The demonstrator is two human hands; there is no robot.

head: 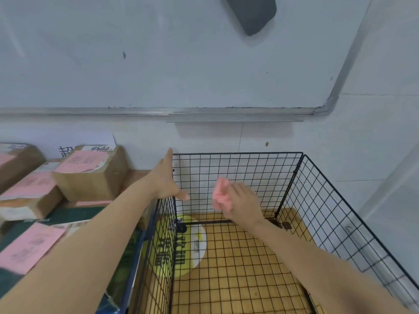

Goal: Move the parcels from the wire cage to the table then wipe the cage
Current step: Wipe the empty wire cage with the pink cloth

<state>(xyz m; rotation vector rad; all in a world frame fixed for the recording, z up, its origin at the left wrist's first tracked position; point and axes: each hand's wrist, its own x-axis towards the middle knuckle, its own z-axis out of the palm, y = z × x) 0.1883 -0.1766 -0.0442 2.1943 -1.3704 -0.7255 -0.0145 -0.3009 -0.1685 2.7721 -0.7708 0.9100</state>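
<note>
Pale wall with a large aluminium-framed whiteboard [181,64] and a grey felt eraser [251,12] stuck near its top. Below it, at the right, a black wire cage [238,153] on a yellow wood-patterned floor [249,257], emptied of goods, only a round yellow floor sticker [192,243] visible through the mesh. To the left, brown cardboard parcels [90,175] with pink labels, stacked on the desk [136,174] just beside the cage.

Left hand [166,180] flat and spread, fingers straight, thumb out, pressed on the cage's far left corner, holding nothing. Right hand [242,200] inside the cage, fingers curled round a crumpled pink cloth [221,193], against or just short of the far mesh panel; contact impossible to confirm through motion blur. Parcel-moving apparently done, wiping under way.

Possible trouble from here:
- A light cage of joined panels, liable to slide, rock or flex at its corners under a hard sideways stroke, hence the bracing at the corner.
- Cloth liable to snag on wire crossings or the black plastic clips [295,172] and to be pulled from the grip.
- Left forearm close above the nearest parcels, so a careless shift of that arm likely to nudge one off the stack.
</note>
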